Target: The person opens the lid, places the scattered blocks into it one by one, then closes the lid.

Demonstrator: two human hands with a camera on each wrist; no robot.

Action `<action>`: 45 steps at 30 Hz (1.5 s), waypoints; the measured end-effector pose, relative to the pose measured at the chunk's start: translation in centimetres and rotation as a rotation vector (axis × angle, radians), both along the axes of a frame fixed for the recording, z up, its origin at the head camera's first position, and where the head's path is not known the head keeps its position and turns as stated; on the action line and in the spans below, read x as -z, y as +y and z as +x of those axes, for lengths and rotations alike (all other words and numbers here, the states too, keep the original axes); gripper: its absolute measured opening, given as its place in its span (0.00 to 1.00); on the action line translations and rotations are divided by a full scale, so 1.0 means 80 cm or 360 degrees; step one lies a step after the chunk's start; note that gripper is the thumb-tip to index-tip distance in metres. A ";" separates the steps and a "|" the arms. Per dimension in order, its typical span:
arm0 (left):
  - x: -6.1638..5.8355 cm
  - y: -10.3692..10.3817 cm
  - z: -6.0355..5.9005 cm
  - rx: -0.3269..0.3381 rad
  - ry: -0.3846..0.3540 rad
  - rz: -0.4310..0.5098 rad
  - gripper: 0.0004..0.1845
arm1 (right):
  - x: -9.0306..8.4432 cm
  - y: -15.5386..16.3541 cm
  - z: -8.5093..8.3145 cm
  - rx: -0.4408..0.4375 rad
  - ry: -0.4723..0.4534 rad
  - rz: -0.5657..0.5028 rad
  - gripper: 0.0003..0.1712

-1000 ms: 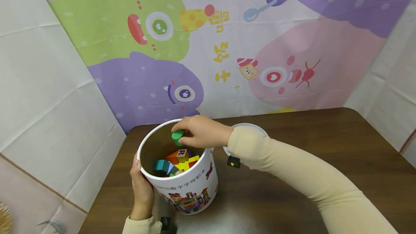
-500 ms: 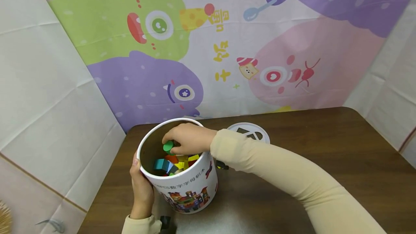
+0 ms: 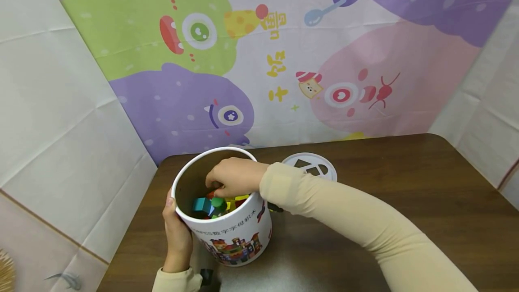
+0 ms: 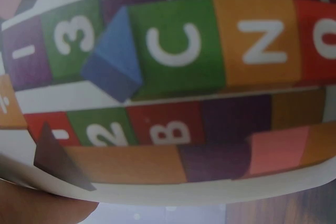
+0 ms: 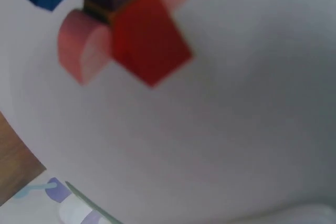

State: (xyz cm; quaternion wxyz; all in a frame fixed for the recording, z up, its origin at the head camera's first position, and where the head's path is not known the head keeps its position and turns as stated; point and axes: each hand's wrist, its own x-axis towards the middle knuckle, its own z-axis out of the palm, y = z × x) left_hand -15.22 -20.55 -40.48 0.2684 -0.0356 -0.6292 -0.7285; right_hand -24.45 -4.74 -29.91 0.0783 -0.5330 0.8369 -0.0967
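The left hand (image 3: 177, 238) grips the white printed cardboard tub (image 3: 239, 238) (on the desk); inside it, the right hand (image 3: 233, 177) curls above the green wooden cylinder (image 3: 218, 203), grasp unclear.

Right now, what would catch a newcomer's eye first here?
The white bucket of colourful blocks at the table's near left corner, with the right hand reaching into it over a green block and the left hand gripping its side. Behind it hangs a bright cartoon monster backdrop; a white lid lies beside the bucket.

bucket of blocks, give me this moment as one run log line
left hand: grips bucket side | right hand: inside bucket over blocks | green block: lying on pile, not held | lid: on table behind arm
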 end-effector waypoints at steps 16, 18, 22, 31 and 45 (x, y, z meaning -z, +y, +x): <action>0.000 -0.001 0.001 0.0014 -0.0012 -0.0006 0.30 | -0.013 0.018 0.000 -0.0013 -0.0080 -0.0280 0.16; 0.000 -0.001 0.001 0.0021 -0.0006 0.0008 0.30 | -0.018 0.027 0.000 -0.0004 -0.0121 -0.0328 0.16; 0.000 -0.001 0.001 0.0018 -0.0008 0.0033 0.29 | -0.023 0.056 -0.002 0.0007 -0.0140 -0.0512 0.15; 0.002 0.001 -0.001 0.0025 0.0018 0.0011 0.29 | 0.004 0.168 -0.025 0.0343 -0.0127 -0.0911 0.16; 0.001 -0.001 -0.001 0.0011 0.0008 0.0010 0.29 | 0.156 0.288 -0.095 0.1189 -0.0221 -0.0698 0.18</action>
